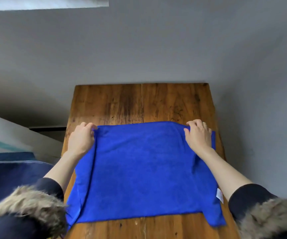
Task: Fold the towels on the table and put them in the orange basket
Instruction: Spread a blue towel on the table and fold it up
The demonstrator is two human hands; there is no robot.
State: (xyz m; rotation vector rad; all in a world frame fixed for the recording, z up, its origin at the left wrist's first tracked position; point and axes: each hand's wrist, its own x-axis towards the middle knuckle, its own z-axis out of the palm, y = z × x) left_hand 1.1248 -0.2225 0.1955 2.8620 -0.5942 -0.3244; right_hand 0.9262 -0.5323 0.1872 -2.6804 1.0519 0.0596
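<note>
A blue towel (144,171) lies spread over the near half of the wooden table (139,100), with a white tag at its right edge. Its left side hangs a little over the table's left edge. My left hand (81,138) pinches the towel's far left corner. My right hand (198,133) pinches the far edge near the right corner, where the cloth is bunched under the fingers. The orange basket is not in view.
The table's far half is bare wood and ends at a grey wall (139,49). Left of the table is dark blue fabric (10,169) and a pale slanted surface (4,133). Fur-trimmed dark sleeves frame the bottom corners.
</note>
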